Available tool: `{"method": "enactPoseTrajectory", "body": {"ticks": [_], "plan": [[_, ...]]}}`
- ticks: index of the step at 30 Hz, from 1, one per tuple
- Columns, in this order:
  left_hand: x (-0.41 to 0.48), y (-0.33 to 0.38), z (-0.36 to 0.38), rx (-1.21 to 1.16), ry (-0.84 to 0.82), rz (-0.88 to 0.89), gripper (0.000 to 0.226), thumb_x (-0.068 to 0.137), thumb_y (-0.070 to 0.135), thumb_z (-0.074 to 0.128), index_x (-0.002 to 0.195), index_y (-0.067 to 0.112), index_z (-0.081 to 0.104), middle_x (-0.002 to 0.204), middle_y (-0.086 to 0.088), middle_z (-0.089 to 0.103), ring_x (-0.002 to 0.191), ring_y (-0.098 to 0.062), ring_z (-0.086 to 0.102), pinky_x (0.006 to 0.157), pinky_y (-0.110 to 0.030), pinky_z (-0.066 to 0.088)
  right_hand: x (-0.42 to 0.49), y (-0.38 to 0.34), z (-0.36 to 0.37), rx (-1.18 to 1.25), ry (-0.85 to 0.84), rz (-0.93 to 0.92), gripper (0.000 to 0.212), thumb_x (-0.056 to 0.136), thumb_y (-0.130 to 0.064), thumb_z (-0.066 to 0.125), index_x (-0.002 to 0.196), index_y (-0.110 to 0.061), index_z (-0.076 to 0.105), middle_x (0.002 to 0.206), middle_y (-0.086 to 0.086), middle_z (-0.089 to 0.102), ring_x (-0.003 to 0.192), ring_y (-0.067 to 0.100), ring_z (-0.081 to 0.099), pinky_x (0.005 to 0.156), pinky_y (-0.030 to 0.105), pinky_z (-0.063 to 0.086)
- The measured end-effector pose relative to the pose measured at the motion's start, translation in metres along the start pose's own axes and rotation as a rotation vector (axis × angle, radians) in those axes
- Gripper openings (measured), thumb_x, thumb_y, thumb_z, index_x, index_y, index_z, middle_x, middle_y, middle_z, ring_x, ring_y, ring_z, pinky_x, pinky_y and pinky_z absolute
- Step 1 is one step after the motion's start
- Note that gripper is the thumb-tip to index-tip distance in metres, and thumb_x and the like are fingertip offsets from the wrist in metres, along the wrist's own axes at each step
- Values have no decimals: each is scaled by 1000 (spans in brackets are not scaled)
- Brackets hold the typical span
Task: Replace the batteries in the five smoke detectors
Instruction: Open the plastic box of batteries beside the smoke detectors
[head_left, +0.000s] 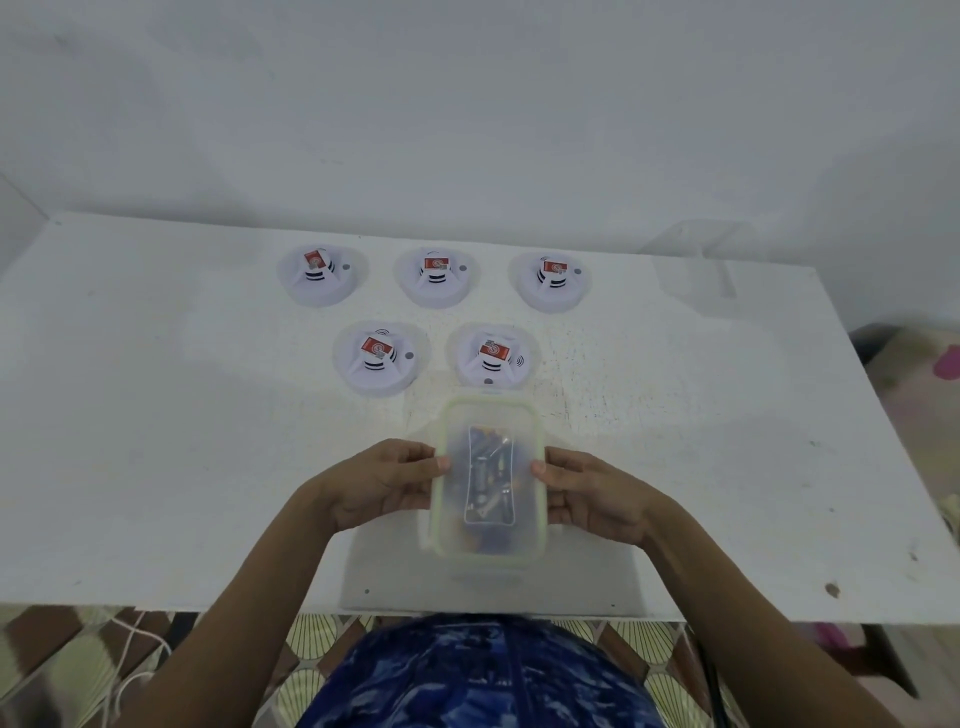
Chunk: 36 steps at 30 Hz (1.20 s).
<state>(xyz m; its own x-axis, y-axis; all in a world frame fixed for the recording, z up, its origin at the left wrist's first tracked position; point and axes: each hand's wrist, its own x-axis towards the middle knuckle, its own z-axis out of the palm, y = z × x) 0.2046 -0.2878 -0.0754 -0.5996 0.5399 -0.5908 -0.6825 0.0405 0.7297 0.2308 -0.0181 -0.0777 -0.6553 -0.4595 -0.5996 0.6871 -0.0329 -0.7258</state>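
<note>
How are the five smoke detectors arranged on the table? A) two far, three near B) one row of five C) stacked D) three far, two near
D: three smoke detectors sit in the far row and two in the near row, beyond the container held by the left hand and right hand.

Soft even light, hazy, edges bowed by wide-angle.

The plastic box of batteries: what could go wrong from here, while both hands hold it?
1. The left hand and right hand grip the plastic box only at its long sides; if it slips, the loose batteries inside may scatter.
2. It is near the front edge of the table, so spilled batteries could roll onto the floor.
3. The nearest smoke detector sits just beyond the box; a forward jerk might knock it.
</note>
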Motion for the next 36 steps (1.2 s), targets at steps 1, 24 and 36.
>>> {"method": "enactPoseTrajectory", "body": {"ticks": [1, 24, 36], "plan": [[0, 1, 0, 0, -5, 4, 45, 79, 23, 69, 113, -6, 61, 107, -16, 69, 96, -22, 67, 80, -27, 55, 0, 0, 0, 3, -10, -1, 43, 94, -23, 59, 131, -3, 52, 129, 24, 57, 113, 36, 57, 101, 49, 44], [-50, 40, 24, 302, 243, 409, 14, 96, 16, 54, 93, 11, 67, 86, -4, 65, 83, -16, 61, 77, -32, 55, -57, -45, 28, -295, 412, -405, 26, 95, -30, 56, 78, -13, 62, 71, -1, 51, 65, 20, 44, 62, 32, 40], [-63, 52, 42, 325, 335, 633, 14, 94, 11, 56, 93, 15, 69, 103, 2, 67, 92, -18, 66, 84, -31, 54, -63, -56, 50, 203, 286, -397, 26, 92, -38, 48, 85, -13, 52, 115, 14, 64, 101, 40, 63, 77, 48, 53]]}}
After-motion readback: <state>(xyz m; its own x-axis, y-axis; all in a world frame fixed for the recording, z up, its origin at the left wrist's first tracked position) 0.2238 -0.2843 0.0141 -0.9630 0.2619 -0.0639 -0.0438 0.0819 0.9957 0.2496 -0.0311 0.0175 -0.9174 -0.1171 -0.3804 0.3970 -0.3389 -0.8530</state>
